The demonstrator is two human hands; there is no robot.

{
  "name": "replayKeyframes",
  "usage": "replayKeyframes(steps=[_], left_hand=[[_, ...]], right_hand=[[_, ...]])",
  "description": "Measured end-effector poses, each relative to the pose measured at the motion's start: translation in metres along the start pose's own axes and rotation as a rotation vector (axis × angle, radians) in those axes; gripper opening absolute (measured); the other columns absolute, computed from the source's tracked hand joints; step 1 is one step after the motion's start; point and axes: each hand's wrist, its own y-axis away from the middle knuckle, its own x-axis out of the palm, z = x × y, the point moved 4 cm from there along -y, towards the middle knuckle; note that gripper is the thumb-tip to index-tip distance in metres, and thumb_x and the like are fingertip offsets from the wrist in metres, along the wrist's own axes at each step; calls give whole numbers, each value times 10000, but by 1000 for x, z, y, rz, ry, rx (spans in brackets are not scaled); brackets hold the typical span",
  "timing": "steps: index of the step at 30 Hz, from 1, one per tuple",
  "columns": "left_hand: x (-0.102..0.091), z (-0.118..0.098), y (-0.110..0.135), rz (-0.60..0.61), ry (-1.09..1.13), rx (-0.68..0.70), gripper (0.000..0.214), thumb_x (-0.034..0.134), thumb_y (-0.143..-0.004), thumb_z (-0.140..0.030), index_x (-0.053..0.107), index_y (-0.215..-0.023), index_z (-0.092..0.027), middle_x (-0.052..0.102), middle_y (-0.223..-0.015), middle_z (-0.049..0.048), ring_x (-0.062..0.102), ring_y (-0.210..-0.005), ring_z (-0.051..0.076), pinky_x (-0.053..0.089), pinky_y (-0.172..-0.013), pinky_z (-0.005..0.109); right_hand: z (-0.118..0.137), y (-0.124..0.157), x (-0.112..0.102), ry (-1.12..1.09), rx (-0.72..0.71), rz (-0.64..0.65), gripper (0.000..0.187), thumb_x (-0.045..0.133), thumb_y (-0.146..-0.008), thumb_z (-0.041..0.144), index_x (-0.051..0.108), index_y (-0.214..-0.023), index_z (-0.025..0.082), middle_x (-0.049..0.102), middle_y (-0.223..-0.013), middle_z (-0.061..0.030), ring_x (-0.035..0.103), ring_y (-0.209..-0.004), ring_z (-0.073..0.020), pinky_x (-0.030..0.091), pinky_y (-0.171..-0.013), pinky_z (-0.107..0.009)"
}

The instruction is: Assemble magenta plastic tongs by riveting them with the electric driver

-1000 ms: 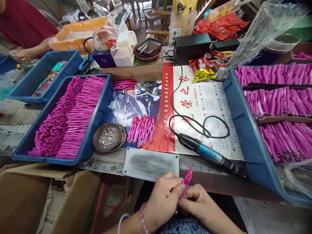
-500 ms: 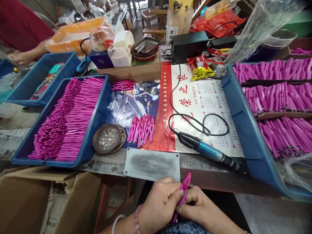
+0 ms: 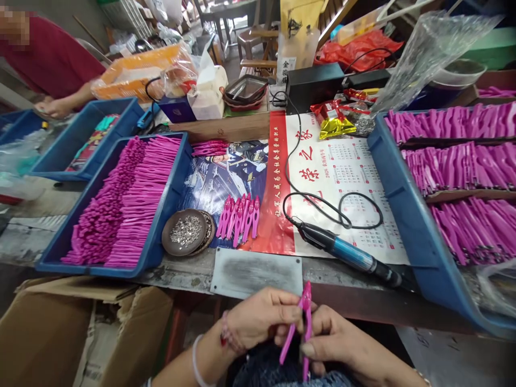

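Observation:
Low in front of me, over my lap, I hold a pair of small pink plastic pliers (image 3: 307, 295) with both hands. Their narrow head points up and the two handles hang apart below. My left hand (image 3: 262, 317), closed in a pinch, grips them just under the head on the left. My right hand (image 3: 338, 338) is closed round the right handle, thumb in front. Several similar pink pliers (image 3: 238, 217) lie in a row on the poster beyond my hands. A grey metal plate (image 3: 256, 273) sits at the table edge nearby.
Left stands a blue bin (image 3: 187, 153) of pink handle pieces, beside a brown dish (image 3: 169, 244) of small metal parts. An electric screwdriver (image 3: 350, 252) with a looped cord lies right of centre. Another blue bin (image 3: 397, 209) holds rows of pink pieces. A co-worker's arm (image 3: 76, 99) shows far left.
The pliers' handles, together before, are now spread apart. Both hands have shifted slightly on them. The view has swung a little left.

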Motion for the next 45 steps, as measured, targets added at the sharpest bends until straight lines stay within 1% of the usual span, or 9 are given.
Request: replayKeyframes(steps=[5, 9, 19, 23, 27, 30, 33, 36, 45], left_hand=[[-7, -5, -5, 8, 342, 89, 488, 903, -583, -404, 736, -924, -97, 619, -708, 26, 563, -633, 96, 449, -649, 219], [-9, -11, 3, -16, 359, 159, 421, 901, -603, -341, 750, -909, -95, 685, -734, 72, 626, -696, 140, 478, -747, 264], [-23, -17, 14, -120, 341, 191, 422, 925, -534, -353, 760, -814, -84, 657, -664, 47, 588, -657, 119, 456, -725, 253], [-20, -29, 29, -256, -127, 337, 283, 798, -733, -356, 771, -910, -137, 678, -807, 58, 593, -771, 154, 468, -798, 294], [0, -38, 49, -624, -969, 626, 225, 546, -929, -225, 729, -1051, -179, 667, -894, 77, 624, -820, 184, 503, -747, 296], [18, -35, 59, -896, -1292, 882, 257, 506, -944, -160, 660, -1150, -159, 698, -893, 87, 669, -791, 189, 540, -715, 290], [27, -31, 68, -1086, -1412, 1099, 234, 541, -924, -113, 642, -1126, -175, 735, -933, 75, 697, -827, 182, 561, -757, 287], [31, -31, 75, -1107, -1473, 1204, 198, 511, -930, -95, 647, -1055, -167, 747, -924, 72, 705, -819, 174, 574, -743, 279], [35, -30, 81, -1163, -1599, 1048, 186, 480, -934, -98, 625, -1050, -108, 738, -886, 105, 692, -750, 202, 577, -701, 306]], right_hand=[[10, -9, 4, -13, -92, -33, 432, 759, -738, 523, 680, -596, 123, 578, -516, -6, 441, -471, -73, 317, -528, -215], [10, -13, 3, 2, -112, -33, 438, 760, -748, 524, 683, -629, 110, 590, -553, -17, 477, -505, -84, 343, -545, -218], [15, -18, 0, 20, -103, -161, 418, 779, -728, 537, 667, -786, 138, 614, -655, -14, 530, -523, -99, 422, -527, -220], [35, -16, -5, 80, -218, -304, 359, 716, -820, 526, 673, -835, 170, 599, -706, 5, 518, -568, -92, 415, -563, -213], [48, -16, -10, 146, -385, -406, 284, 694, -858, 475, 662, -1008, 236, 626, -784, 4, 545, -561, -106, 450, -546, -229], [47, -20, -10, 194, -405, -378, 232, 697, -862, 440, 678, -911, 214, 632, -740, -17, 575, -557, -130, 460, -511, -235], [44, -24, -5, 116, -397, -328, 230, 701, -864, 440, 665, -884, 214, 626, -691, -11, 585, -551, -132, 465, -519, -233], [44, -24, 5, 20, -375, -315, 248, 720, -849, 458, 656, -857, 219, 612, -659, 10, 563, -548, -110, 452, -535, -212], [39, -35, 12, 67, -397, -206, 252, 664, -899, 436, 614, -856, 193, 618, -662, 3, 545, -530, -107, 434, -524, -221]])
